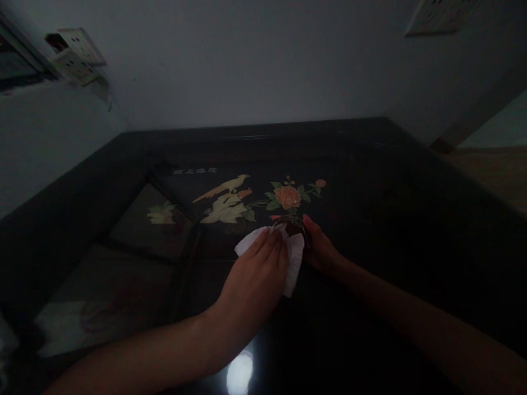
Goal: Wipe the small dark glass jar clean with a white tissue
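In the middle of the head view, my left hand (261, 269) presses a crumpled white cloth or tissue (294, 263) against a dark, glossy, rounded object (293, 222). Its fingers lie bent over the white piece. From the right, my right hand (319, 244) grips the side of that dark object, which looks like a small bowl or glass dish. Poor light and my left hand hide most of its shape. Both hands are just above a shiny black tabletop (362, 181).
Inlaid in the tabletop are a bird (224, 189), a pink flower (287, 196) and some characters. A pale wall (247, 71) rises behind the table. Power sockets (80, 46) are at the upper left, and another socket plate (438, 16) is at the upper right.
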A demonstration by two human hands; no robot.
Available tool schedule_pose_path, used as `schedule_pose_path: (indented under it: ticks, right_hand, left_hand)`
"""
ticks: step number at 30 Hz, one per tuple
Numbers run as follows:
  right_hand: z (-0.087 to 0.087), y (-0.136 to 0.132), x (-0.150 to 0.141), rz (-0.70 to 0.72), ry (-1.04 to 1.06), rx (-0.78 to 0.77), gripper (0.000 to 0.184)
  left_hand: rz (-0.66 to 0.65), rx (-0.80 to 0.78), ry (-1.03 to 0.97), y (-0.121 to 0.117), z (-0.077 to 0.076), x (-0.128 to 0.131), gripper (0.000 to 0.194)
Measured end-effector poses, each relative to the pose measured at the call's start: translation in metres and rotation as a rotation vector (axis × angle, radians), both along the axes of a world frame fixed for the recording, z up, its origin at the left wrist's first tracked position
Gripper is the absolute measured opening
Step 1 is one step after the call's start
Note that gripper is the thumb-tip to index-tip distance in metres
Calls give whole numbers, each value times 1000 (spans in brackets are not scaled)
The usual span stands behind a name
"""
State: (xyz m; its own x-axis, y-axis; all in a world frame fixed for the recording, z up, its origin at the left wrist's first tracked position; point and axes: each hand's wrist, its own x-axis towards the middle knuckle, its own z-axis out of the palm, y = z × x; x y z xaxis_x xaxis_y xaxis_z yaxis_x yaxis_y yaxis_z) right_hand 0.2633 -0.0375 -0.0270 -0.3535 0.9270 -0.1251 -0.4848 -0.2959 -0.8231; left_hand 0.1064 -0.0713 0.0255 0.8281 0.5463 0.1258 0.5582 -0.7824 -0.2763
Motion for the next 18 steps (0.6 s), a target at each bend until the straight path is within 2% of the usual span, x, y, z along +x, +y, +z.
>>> schedule_pose_path:
  ticks: [3, 7, 13, 15, 18]
  right_hand:
    - [-1, -2, 1, -76, -25, 47, 54]
    - [-1, -3, 2, -79, -32, 114, 50]
    - [2, -2, 1, -108, 21, 90, 48]
    - [2, -2, 1, -109, 16, 83, 48]
    - [1, -2, 2, -109, -21, 84, 47]
  left_hand:
    - [3, -122, -25, 1, 4, 3, 36]
    - [19, -413, -101, 1, 11, 6, 32]
    - [76, -776, -362, 3, 22, 8, 20]
    - [93, -822, -382, 3, 23, 9, 19]
    - [57, -733, -336, 3, 19, 9, 27]
